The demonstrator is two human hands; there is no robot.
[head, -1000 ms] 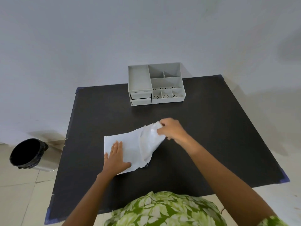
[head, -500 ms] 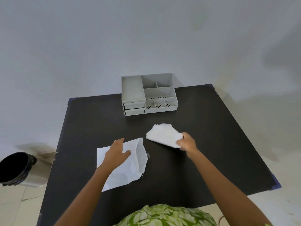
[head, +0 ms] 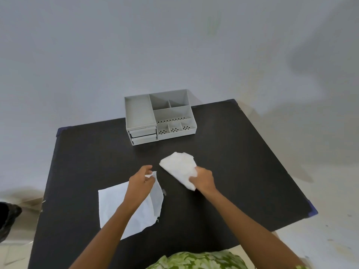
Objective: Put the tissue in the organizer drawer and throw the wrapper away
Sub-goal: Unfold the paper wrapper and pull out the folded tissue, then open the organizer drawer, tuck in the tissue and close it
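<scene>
**Two jobs left: tissue is out of its wrapper, nothing stowed or binned yet**

Two things lie apart on the black table (head: 242, 162), and that separation is the only progress visible: the tissue is free of the wrapper, but it is not in a drawer and the wrapper is not thrown away.

At the far left edge of the frame, below the middle, a dark bin (head: 8, 216) is only partly in view beside the table; judging by its place, that is where the wrapper should end up.

Left of centre, the flat white wrapper (head: 114, 206) rests on the tabletop. The left hand (head: 140, 183) is over its upper right corner, thumb and fingers curled in and pinching the raised open edge, which stands up off the table.

Just right of centre, the folded tissue (head: 179, 167) lies on the table close to the wrapper but not touching it. The right hand (head: 203, 180) is closed around its near corner, fingers wrapped over the top and the rest of the tissue fanning away toward the upper middle of the frame.

Above both, at the table's back edge, sits the grey organizer (head: 161, 117). Its two small drawers (head: 143, 134) at the lower left front look closed, or nearly so. So a drawer must be opened before the tissue goes in.
</scene>
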